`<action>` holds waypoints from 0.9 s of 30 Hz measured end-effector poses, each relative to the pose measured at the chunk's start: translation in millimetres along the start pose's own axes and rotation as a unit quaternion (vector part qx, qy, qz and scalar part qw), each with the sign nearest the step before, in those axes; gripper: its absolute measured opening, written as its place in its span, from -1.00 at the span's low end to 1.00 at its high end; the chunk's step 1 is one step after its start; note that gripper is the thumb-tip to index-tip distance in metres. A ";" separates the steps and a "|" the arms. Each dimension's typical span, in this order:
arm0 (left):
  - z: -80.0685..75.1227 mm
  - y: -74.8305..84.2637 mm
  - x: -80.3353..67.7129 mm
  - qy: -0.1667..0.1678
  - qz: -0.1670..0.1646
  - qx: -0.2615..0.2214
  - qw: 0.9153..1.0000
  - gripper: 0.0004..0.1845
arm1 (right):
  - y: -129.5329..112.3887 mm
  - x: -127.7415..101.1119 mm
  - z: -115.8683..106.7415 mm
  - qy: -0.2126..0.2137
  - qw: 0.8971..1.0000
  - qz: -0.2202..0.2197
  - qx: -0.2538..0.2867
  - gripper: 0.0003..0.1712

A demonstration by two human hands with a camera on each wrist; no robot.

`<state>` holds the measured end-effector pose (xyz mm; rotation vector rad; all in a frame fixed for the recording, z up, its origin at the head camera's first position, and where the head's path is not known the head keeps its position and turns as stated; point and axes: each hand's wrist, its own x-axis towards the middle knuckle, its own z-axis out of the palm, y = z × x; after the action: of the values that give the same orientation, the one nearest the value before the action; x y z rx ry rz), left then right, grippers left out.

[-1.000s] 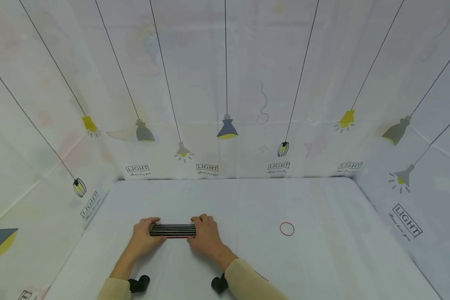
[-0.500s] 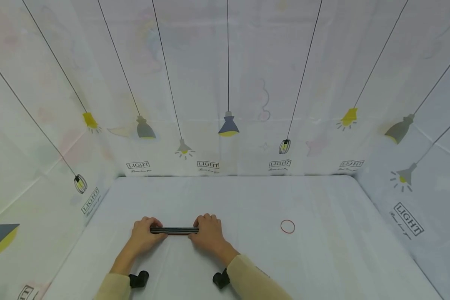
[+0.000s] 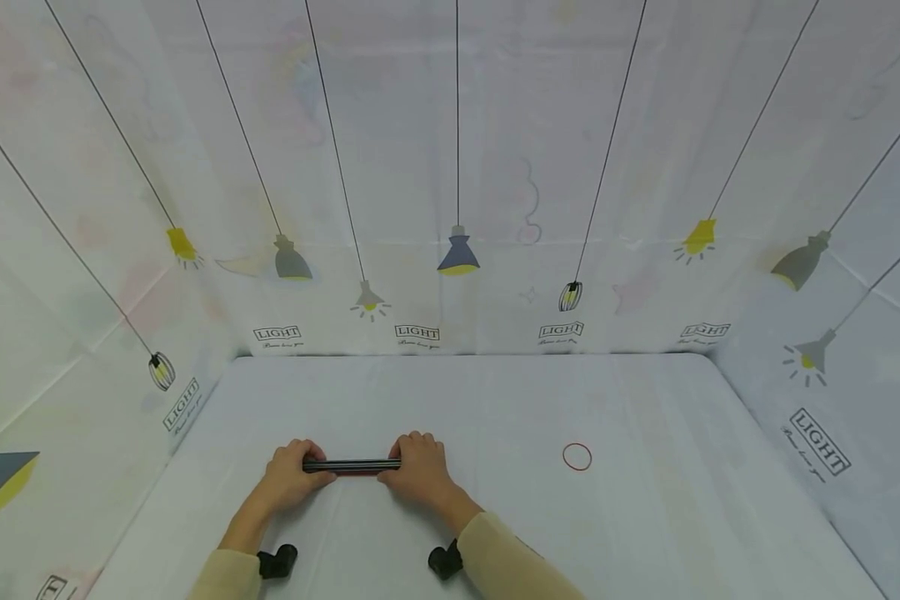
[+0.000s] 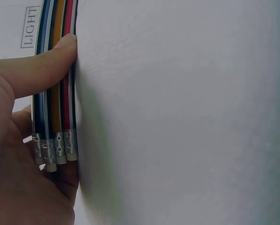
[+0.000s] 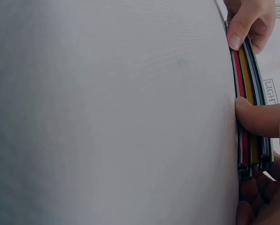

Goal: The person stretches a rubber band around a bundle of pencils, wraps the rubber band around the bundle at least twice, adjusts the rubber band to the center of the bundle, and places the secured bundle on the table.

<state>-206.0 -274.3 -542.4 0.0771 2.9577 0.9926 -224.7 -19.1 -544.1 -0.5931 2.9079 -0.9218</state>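
pencils (image 3: 351, 465) now bunched tight | both hands grasping pencil ends | white tablecloth (image 3: 645, 533), lamp-print walls (image 3: 495, 167)

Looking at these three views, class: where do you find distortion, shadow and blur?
Head view: wide-angle bending of the backdrop's edges, soft even light. Left wrist view: the pencils cast a greenish shadow on the tablecloth. Right wrist view: the near tablecloth is dim and blurred.
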 end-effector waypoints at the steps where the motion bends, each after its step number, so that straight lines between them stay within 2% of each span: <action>1: 0.5 0.2 0.3 0.001 0.000 -0.003 1.000 -0.67 | 0.4 0.0 -0.2 0.001 1.000 0.000 0.002 -0.64; 7: 1.4 0.6 -0.2 0.003 0.009 0.004 1.000 -0.67 | 1.4 -0.5 -1.0 0.009 1.000 -0.009 0.002 -0.68; 16: 2.4 3.9 -1.6 -0.004 0.013 0.031 0.999 -0.72 | 0.4 -1.8 -0.6 -0.003 1.000 -0.011 -0.019 -0.66; 23: 1.9 6.7 -2.1 -0.015 0.004 0.025 1.000 -0.73 | 0.6 -3.5 -0.3 -0.005 1.000 -0.012 -0.023 -0.65; 27: 2.1 6.0 -4.0 -0.024 -0.005 0.010 1.000 -0.71 | 3.2 -4.9 0.4 -0.005 1.000 -0.007 0.003 -0.69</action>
<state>-201.7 -268.5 -540.5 0.0836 2.9230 0.9454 -221.3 -15.1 -546.7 -0.6157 2.8948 -0.9264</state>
